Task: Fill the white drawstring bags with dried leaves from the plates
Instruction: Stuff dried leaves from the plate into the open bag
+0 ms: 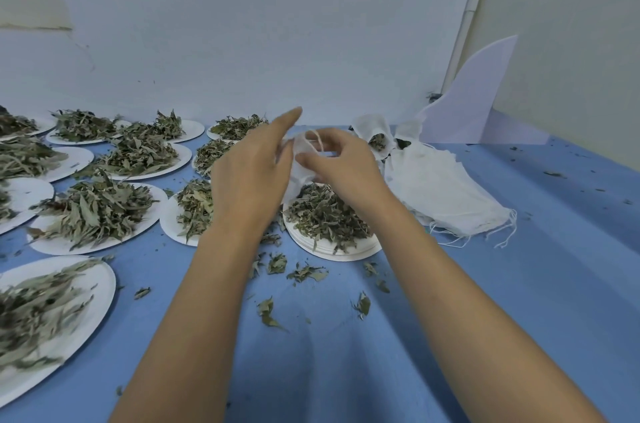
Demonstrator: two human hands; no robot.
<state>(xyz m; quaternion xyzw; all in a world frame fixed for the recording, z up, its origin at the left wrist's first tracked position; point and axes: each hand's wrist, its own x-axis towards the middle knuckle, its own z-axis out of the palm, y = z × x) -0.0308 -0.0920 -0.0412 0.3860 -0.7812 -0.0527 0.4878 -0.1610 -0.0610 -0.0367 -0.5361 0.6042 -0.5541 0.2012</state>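
— Head view, nearest first: what lies at six o'clock?

— Blue surface [346, 370], then leaf scraps [304, 273] scattered over it. At eight o'clock sits a paper plate [104, 280] heaped with dried leaves [34, 311].

— And the hands?

— Dead centre. The right hand [346, 166] has its grip clamped on a white drawstring bag [300, 164], thumb and fingers pinching near the mouth, with the drawstring [317, 138] looping up above them. The left hand [249, 173] touches the bag's other edge, forefinger stretched toward twelve. Its back faces the camera, so I cannot tell whether its grip is closed on the cloth.

— Where does the bag hang?

— Just above a stack of plates [346, 254], at five o'clock from the hands, topped with more leaves. The bag looks limp and flat, so I judge it empty and being opened for its first handful.

— Farther out?

— At three o'clock lies a pile of flat bags [446, 190], unfilled by the look of them. Beyond, at one o'clock, stand a couple of filled bags [375, 140] with leaves showing at the mouth. From nine round to eleven spread many heaped plates [181, 154].

— So how far along?

— Early, I'd say. Only a few bags look filled, while the whole pile of bags and nearly every plate remain to be worked through.
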